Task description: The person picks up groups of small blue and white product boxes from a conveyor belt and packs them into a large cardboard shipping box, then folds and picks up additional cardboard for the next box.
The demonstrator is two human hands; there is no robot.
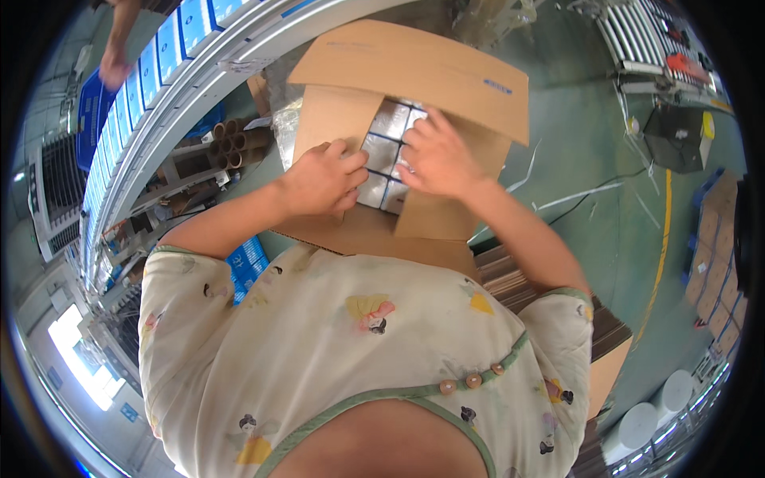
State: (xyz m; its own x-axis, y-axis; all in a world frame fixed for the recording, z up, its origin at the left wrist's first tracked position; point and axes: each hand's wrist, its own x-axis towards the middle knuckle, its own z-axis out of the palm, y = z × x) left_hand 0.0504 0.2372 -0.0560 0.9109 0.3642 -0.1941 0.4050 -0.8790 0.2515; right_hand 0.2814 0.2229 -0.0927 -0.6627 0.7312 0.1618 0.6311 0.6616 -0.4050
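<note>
A large brown cardboard carton [446, 68] stands in front of me with its flaps partly folded in. Between the flaps show several white, shiny packs [382, 151] with dark blue edges, set in rows. My left hand [325, 179] rests on the left flap [335, 119], its fingers curled over the inner edge. Over the right flap [434, 215] lies my right hand [438, 155], fingers bent and apart, their tips at the packs near that flap's inner edge. The far flap is raised; the near one slopes toward my body.
To the left curves a conveyor rail [191, 88] carrying blue-and-white boxes [147, 76]. Another person's hand [115, 70] is beside it, above a blue crate [92, 119]. Cardboard tubes [235, 143] lie below. Flattened cartons [510, 279] are stacked at my right; loose straps [582, 195] cross the green floor.
</note>
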